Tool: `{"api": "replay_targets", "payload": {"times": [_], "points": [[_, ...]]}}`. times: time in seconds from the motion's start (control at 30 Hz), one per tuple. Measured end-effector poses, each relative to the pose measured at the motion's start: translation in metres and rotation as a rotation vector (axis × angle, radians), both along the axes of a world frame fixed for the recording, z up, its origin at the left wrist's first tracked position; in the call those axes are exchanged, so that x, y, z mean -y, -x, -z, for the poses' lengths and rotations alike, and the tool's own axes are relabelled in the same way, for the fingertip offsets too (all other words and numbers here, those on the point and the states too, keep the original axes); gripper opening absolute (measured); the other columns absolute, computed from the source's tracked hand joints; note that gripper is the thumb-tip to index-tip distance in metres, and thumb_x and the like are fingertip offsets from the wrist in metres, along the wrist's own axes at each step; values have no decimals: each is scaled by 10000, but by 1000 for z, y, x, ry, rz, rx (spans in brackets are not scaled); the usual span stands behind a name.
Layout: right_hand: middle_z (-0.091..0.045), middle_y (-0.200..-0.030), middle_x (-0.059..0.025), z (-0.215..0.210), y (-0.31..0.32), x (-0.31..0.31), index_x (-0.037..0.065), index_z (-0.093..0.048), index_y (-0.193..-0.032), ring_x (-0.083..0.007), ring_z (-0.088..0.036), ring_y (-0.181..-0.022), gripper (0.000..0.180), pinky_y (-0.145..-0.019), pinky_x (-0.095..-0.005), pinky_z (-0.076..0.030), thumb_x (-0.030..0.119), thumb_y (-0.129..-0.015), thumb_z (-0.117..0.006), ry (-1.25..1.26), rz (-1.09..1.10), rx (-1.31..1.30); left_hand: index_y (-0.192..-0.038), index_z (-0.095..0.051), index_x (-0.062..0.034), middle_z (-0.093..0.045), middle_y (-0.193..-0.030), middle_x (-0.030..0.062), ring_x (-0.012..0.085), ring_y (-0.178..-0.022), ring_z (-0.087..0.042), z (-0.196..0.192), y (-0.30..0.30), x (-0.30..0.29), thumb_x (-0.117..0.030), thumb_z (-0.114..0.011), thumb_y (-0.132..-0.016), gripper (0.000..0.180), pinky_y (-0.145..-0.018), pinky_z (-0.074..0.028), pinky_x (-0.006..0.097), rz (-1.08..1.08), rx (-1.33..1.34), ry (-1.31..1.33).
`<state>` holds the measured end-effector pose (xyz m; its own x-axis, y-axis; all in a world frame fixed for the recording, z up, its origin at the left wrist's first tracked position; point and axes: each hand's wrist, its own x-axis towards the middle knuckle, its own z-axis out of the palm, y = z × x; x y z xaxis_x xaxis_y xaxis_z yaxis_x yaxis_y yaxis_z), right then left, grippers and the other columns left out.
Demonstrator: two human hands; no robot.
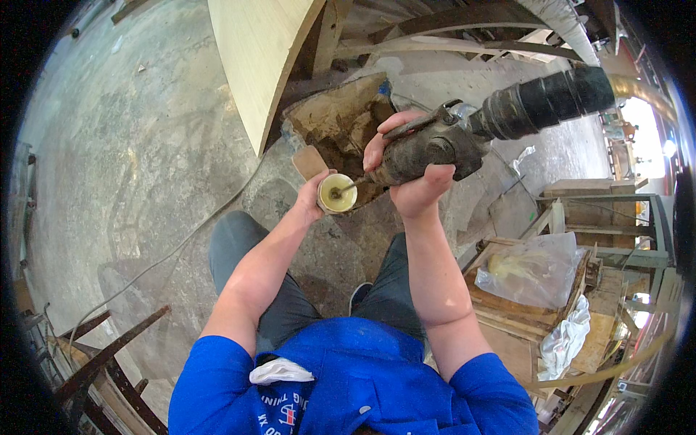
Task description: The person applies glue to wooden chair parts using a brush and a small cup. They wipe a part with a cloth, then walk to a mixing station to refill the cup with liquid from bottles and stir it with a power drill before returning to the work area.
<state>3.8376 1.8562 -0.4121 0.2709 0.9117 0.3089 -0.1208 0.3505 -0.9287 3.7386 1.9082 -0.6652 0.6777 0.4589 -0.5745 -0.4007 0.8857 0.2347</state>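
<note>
Right hand (413, 181), fingers clenched around the body of a grimy pneumatic hand tool (435, 148), forefinger lying along its lever; a black ribbed hose (547, 101) runs off up and to the right. Left hand (312, 197), fingers curled around the side of a small pale cup (337, 193), holds it just below the tool's thin tip (346, 188), which reaches into the cup's mouth. Both forearms rise from the lower edge over the knees, above a concrete floor (130, 159), with a wooden crate (522, 304) at right.

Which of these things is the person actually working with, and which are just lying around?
In use:
left hand holding small yellowish cup
right hand gripping grimy air tool
black hose

Lying about:
plastic bag
wooden crate
curved wooden panel
</note>
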Motion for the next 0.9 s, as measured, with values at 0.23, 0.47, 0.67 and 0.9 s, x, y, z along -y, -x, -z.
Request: {"api": "replay_targets", "payload": {"times": [0.23,0.47,0.67,0.9], "points": [[-531,-616,-104,-1,2,4,-19,-505,-936,-199,-533,-546,774,-515,-300,-443,706,-662,-489,1,43,-10,-1052,-547,-65,-605,-990,91,233,-912,-598,-11,2,2,-262,-486,-897,258,-780,-516,421,21,-12,3],[-530,-612,-105,-4,4,5,-19,-501,-940,-202,-531,-542,785,-515,-302,-442,709,-649,-502,-3,14,-26,-1039,-549,-44,-610,-970,93,225,-899,-600,-2,2,-1,-250,-495,-894,258,-770,-518,398,13,4,-53],[-529,-614,-106,-2,4,5,-13,-498,-935,-207,-529,-545,786,-517,-309,-442,718,-644,-504,-25,3,-43,-1043,-544,-41,-609,-957,88,224,-893,-600,-6,1,-1,-242,-490,-898,254,-763,-517,392,-3,-49,-53],[-531,-620,-108,-6,5,5,-10,-494,-931,-205,-530,-548,823,-518,-301,-439,759,-635,-494,-3,2,-17,-1043,-537,-43,-604,-965,92,232,-904,-596,-6,3,-1,-234,-471,-909,242,-776,-513,397,11,22,-24]]}}
